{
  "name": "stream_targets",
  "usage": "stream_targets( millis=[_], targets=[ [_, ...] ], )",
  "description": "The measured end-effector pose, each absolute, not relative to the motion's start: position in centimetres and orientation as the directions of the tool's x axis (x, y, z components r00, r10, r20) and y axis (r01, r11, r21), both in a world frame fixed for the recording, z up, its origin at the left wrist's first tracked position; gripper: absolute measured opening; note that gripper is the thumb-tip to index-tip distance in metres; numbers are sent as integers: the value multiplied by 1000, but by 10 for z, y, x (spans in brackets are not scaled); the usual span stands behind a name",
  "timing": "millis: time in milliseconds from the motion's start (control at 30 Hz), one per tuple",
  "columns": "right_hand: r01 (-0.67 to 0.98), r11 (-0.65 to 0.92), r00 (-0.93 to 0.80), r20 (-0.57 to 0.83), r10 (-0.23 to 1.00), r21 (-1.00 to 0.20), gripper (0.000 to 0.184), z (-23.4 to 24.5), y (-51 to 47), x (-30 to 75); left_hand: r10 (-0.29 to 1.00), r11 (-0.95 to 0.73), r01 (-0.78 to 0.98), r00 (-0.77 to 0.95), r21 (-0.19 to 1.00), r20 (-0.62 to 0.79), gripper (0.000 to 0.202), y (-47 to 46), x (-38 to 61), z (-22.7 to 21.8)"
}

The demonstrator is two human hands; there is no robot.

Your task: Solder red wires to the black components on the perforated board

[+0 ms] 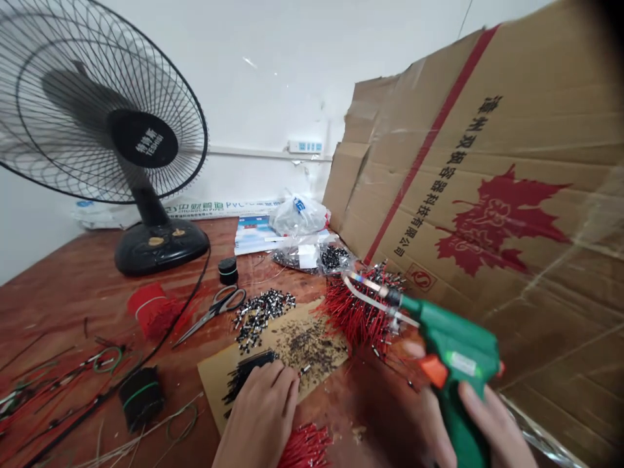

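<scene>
My right hand (478,422) is wrapped round the grip of a green gas torch (458,338). The torch has an orange trigger and a heat-tinted metal nozzle that points left. Fingers curled together, my left hand (266,409) rests over a brown board (214,383). A small black-and-silver piece (305,368) shows beside its fingertips; whether they hold it I cannot tell. Black wires (251,370) lie just beyond that hand, and red wires (307,445) lie at its right side. Behind the nozzle stands a dense bundle of red wires with dark tips (351,318).
A fan (160,247) stands at the back left, its cord crossing the table. Scissors (209,315) lie near loose small metal-and-black parts (263,315). Bundled black pieces (141,398) and scattered wires occupy the left. A large cardboard sheet (390,169) leans along the right.
</scene>
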State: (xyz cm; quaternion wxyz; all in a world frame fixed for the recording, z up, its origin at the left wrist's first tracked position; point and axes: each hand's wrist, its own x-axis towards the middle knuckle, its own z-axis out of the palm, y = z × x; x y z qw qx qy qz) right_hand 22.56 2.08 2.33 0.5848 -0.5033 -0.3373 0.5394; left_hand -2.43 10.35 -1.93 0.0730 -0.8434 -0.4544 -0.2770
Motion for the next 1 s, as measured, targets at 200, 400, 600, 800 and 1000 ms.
stream_targets(
  millis=[200, 400, 600, 800, 1000],
  targets=[
    [-321, 406, 402, 265, 876, -855, 59, 122, 92, 202, 675, -607, 789, 446, 99, 588, 21, 109, -26, -20],
    [-75, 668, 706, 434, 560, -740, 58, 108, 151, 190, 618, -628, 777, 457, 52, 639, 22, 113, -27, -19],
    [-90, 675, 767, 382, 516, -732, 49, 75, 180, 184, 639, -636, 766, 455, 93, 620, 22, 114, -27, -23],
    [-57, 721, 810, 390, 438, -691, 50, 75, 182, 188, 651, -661, 734, 457, 157, 606, 13, 119, -31, -24],
    [-47, 737, 861, 346, 372, -674, 52, 81, 182, 202, 666, -670, 696, 410, 258, 623, 4, 133, -15, -2]
  ],
)
